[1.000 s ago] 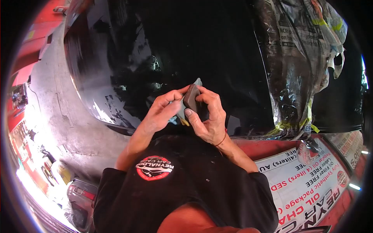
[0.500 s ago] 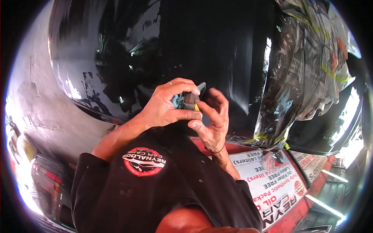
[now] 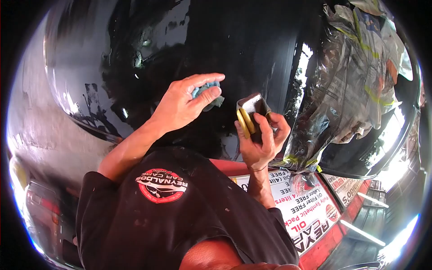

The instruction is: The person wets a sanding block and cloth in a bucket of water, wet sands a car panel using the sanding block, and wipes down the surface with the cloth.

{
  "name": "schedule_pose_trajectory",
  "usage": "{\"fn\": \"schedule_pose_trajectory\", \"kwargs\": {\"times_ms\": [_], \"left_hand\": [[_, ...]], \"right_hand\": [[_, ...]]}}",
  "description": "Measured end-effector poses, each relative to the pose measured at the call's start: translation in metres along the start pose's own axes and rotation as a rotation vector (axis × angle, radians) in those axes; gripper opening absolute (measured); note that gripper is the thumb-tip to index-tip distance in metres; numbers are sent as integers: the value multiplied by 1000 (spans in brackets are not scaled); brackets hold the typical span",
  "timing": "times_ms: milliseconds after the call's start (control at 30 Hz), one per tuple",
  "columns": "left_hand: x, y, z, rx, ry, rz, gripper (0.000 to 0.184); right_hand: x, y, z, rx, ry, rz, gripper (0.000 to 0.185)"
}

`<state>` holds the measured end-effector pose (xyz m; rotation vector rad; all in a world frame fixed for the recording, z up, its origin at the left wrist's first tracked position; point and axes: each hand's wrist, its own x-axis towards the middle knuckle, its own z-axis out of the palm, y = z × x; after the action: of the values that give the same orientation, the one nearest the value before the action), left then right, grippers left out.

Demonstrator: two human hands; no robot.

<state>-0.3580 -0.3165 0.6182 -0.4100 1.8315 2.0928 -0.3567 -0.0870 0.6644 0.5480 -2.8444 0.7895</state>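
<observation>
My left hand [image 3: 177, 108] is curled around a crumpled light-blue cloth [image 3: 207, 88], the thumb pressing it from below and the forefinger stretched out above. To its right, my right hand [image 3: 265, 144] grips a yellow rounded pad [image 3: 245, 122] with a dark sheet that looks like sandpaper [image 3: 255, 103] folded about it. The sheet's far end stands open. Both hands hover over a glossy black car panel [image 3: 229, 49], apart from each other. Whether either touches the panel, I cannot tell.
Newspaper masking [image 3: 337, 85] with yellow-green tape covers the car's right part. A red-framed sign [image 3: 306, 207] lies below my right forearm. Grey concrete floor [image 3: 67, 121] shows at left, with another vehicle [image 3: 45, 207] at lower left.
My hands have separated. The right hand has taken the dark sheet and yellow pad away to the right; the left has shifted slightly up and left, keeping the blue cloth.
</observation>
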Motion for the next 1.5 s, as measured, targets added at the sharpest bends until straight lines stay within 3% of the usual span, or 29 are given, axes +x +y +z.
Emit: {"fn": "schedule_pose_trajectory", "kwargs": {"times_ms": [100,133,200,367,467,600,633,667,733,767,900,933,1000,1067,1133,1200,1233,1300,1400,1500], "left_hand": [[-2,11,1,152,-182,-77,41],[-5,4,7,27,-227,47,48],[-13,1,16,-252,-393,102,55],[-17,0,17,-123,-391,129,51],[-21,2,21,-43,-457,104,52],[-14,1,34,-74,-384,145,52],[-12,0,39,-115,-391,98,53],[-9,-1,41,-125,-383,105,53],[-5,-3,44,-95,-386,112,53],[-1,-6,42,-78,-385,169,55],[6,2,26,101,-175,241,56],[9,0,24,141,-33,345,41],[18,4,10,218,99,419,26],[30,10,12,259,157,406,18],[46,25,31,309,138,641,20],[62,31,71,312,98,832,39],[66,42,87,439,-1,838,45],[77,44,128,397,-95,899,51],[89,40,156,474,-221,848,53],[79,35,116,516,-160,740,54]], "right_hand": [[1,-11,-1,28,29,-39,52],[-1,-15,1,42,37,-40,52],[-3,-21,5,187,-32,10,55],[-6,-18,-7,538,-245,138,81],[-30,4,-1,608,-308,253,79],[-16,-7,-19,591,-300,290,69],[-17,-7,-20,589,-306,313,57],[-20,-4,-20,581,-314,305,57],[-26,5,-18,651,-268,527,49],[-22,10,-20,657,-291,457,40],[3,6,-27,637,-121,541,37],[14,19,-28,246,-88,335,36],[39,29,-21,-182,-22,183,35],[39,52,-6,-175,-89,58,36],[26,62,12,-240,-177,-156,39],[17,55,17,-203,-194,-213,42],[19,43,22,12,-221,-8,47],[0,60,29,-38,-204,14,47],[-6,58,35,-72,-145,124,37],[-1,71,26,-144,-177,-164,41]]}}
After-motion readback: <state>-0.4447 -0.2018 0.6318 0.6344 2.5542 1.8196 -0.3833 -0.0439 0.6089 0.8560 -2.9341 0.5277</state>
